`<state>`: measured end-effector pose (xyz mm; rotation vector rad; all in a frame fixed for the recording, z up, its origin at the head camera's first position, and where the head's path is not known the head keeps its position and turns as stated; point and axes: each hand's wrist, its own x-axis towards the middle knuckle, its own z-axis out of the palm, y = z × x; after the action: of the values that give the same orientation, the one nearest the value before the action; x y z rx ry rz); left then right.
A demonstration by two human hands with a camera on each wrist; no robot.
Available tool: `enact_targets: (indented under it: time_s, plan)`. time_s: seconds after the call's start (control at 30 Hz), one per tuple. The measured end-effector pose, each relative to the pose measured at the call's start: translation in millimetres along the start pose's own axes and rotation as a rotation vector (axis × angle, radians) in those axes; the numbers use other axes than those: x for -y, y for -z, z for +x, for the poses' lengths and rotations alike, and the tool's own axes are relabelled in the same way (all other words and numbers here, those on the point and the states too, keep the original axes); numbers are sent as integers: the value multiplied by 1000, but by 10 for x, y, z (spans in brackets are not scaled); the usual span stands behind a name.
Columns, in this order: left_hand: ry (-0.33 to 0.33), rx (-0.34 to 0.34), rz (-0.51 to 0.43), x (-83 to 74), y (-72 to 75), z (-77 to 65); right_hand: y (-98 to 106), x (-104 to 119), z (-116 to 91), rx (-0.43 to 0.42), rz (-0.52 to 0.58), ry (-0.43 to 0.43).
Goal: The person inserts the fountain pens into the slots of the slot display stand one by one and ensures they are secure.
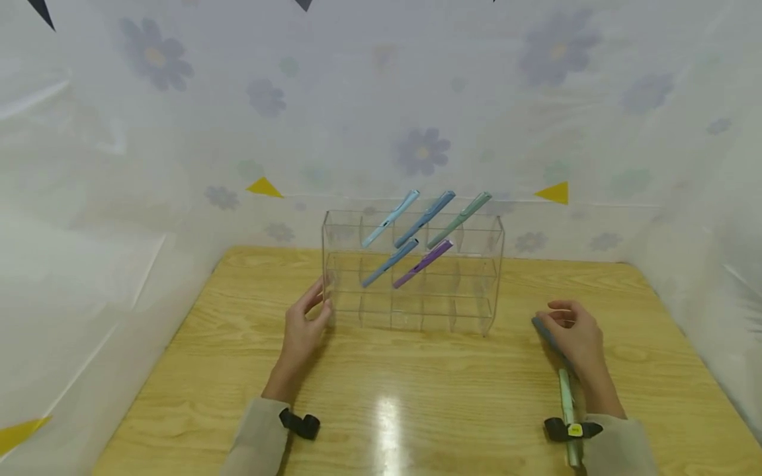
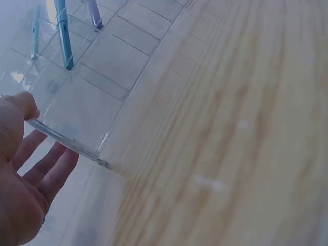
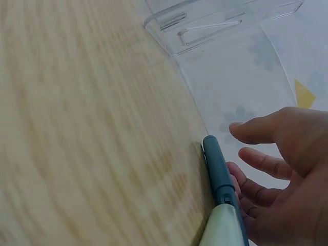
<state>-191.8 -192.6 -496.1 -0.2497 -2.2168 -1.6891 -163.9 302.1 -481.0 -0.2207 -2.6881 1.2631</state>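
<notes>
A clear acrylic pen rack (image 1: 411, 305) stands on the table, its tiers divided into slots. My left hand (image 1: 305, 324) grips its left side edge, thumb in front and fingers behind the panel, as the left wrist view shows. Slanting in the top tier are a light blue pen (image 1: 390, 219), a blue pen (image 1: 425, 219) and a green pen (image 1: 460, 221). Below them lean another blue pen (image 1: 389, 263) and a purple pen (image 1: 423, 264). Beside a dark teal pen (image 3: 218, 166) on the table is my right hand (image 3: 287, 174), thumb and forefinger apart, lower fingers right at the barrel.
A pale green pen (image 1: 565, 396) lies by my right wrist, overlapping the dark teal pen in the right wrist view. The wooden table (image 1: 452, 403) meets flowered white sheeting (image 1: 357, 99) at the back and sides. Yellow triangles (image 1: 553, 193) mark the sheeting.
</notes>
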Motion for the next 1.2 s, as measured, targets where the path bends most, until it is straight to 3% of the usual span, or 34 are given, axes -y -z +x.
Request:
enact_targets:
  time_s: [0.07, 0.13, 0.3, 0.37, 0.77, 1.0, 1.2]
  plan:
    - [-6, 3, -6, 4, 2, 5, 3, -13, -8, 4, -17, 6]
    - [-2, 14, -5, -104, 11, -5, 8, -18, -14, 17, -32, 19]
    - [11, 26, -4, -115, 7, 8, 1, -52, 3, 49, -86, 39]
    - [4, 18, -10, -3, -1, 22, -9, -72, 16, 54, -113, 40]
    - [10, 1, 14, 11, -3, 3, -37, -41, 38, -2, -164, 68]
    - [17, 4, 11, 11, -5, 1, -10, -12, 38, -52, -130, 24]
    - [23, 7, 13, -57, -6, 5, 62, 39, 34, -110, 41, 2]
